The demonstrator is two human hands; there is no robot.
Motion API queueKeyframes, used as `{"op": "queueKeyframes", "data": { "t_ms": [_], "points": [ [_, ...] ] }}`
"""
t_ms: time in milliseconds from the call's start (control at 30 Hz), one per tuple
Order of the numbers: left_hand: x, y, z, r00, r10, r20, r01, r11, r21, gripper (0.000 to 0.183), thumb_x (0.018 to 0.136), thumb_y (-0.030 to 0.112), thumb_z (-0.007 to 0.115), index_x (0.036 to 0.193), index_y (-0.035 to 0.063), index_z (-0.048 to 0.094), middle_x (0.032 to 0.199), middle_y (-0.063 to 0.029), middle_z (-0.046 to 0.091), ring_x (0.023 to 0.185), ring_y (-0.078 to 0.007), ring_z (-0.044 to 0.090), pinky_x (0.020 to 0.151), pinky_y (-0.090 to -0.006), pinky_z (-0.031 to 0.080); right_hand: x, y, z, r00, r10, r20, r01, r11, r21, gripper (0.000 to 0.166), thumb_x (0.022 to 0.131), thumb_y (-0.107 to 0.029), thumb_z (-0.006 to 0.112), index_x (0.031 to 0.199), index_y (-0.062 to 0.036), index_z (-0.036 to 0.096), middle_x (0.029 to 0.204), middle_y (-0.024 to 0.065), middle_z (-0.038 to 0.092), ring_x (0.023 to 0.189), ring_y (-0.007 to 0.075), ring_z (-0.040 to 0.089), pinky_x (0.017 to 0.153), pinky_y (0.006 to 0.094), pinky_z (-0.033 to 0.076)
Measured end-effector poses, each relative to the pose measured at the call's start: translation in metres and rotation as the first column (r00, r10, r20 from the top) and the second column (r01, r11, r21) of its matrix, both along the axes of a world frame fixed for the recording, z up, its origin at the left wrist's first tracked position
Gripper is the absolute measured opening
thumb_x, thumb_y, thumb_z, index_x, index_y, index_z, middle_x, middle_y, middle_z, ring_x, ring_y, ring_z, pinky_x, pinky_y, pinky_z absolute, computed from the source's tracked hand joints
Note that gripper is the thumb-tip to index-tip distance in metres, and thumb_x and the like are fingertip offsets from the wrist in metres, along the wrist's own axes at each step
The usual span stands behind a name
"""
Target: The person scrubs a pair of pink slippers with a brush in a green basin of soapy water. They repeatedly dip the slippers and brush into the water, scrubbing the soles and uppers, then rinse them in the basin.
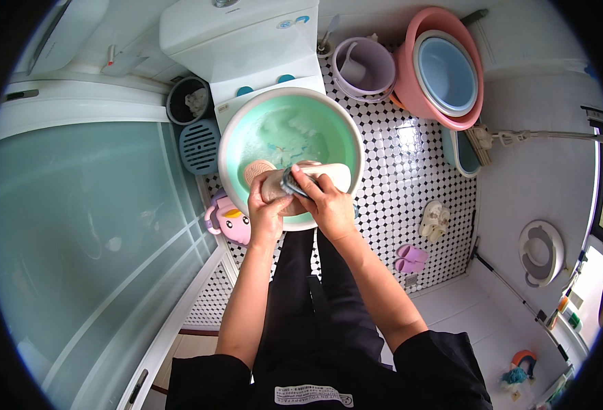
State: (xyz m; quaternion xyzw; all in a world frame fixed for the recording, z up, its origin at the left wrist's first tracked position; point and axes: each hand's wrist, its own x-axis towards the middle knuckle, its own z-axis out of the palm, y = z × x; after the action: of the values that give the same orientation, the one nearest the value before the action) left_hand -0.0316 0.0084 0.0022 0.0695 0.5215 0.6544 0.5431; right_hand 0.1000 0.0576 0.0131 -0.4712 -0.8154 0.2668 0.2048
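Note:
A mint-green basin (327, 125) with a pale rim lies before me, holding sudsy water. Over its near side my left hand (266, 205) grips a beige slipper (338, 174) by its strap end, the smooth cream end pointing right. My right hand (327, 202) holds a small scrubbing brush (292, 180), its pale bristles against the slipper. My fingers cover part of the brush. A second beige sole (258, 170) with wavy tread shows beside my left hand, low in the basin; its other parts are hidden.
Behind the basin stands a white toilet (240, 41). A lilac bucket (363, 89) and stacked pink and blue basins (478, 72) stand at back right. A pink cartoon-faced item (233, 225) sits left, near a glass door (101, 215). Purple slippers (411, 258) and white clogs (433, 221) lie right.

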Motion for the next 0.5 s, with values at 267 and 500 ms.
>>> {"op": "queueKeyframes", "data": {
  "t_ms": [267,500],
  "points": [
    [-0.016,0.005,-0.006,0.966,-0.059,-0.252,0.064,0.998,0.012,0.047,0.063,-0.011,0.066,0.106,0.0033,0.051,0.111,-0.0076,0.053,0.108,-0.0184,0.052,0.096,-0.0325,0.041,-0.017,-0.003,-0.008,0.949,-0.315,-0.030,0.301,0.928,-0.221,0.052,0.082,-0.028,0.064,0.131,-0.0332,0.048,0.075,0.0090,0.052,0.058,0.0300,0.058,0.056,0.0422,0.049],
    [-0.027,0.012,0.004,0.966,-0.083,-0.245,0.103,0.992,0.067,0.048,0.061,-0.011,0.066,0.104,0.0043,0.052,0.116,-0.0097,0.053,0.109,-0.0207,0.052,0.097,-0.0338,0.041,-0.018,0.008,0.013,0.980,-0.192,-0.048,0.176,0.957,-0.229,0.052,0.080,-0.019,0.067,0.129,-0.0281,0.052,0.080,0.0117,0.055,0.065,0.0318,0.059,0.059,0.0413,0.049]
  ]
}}
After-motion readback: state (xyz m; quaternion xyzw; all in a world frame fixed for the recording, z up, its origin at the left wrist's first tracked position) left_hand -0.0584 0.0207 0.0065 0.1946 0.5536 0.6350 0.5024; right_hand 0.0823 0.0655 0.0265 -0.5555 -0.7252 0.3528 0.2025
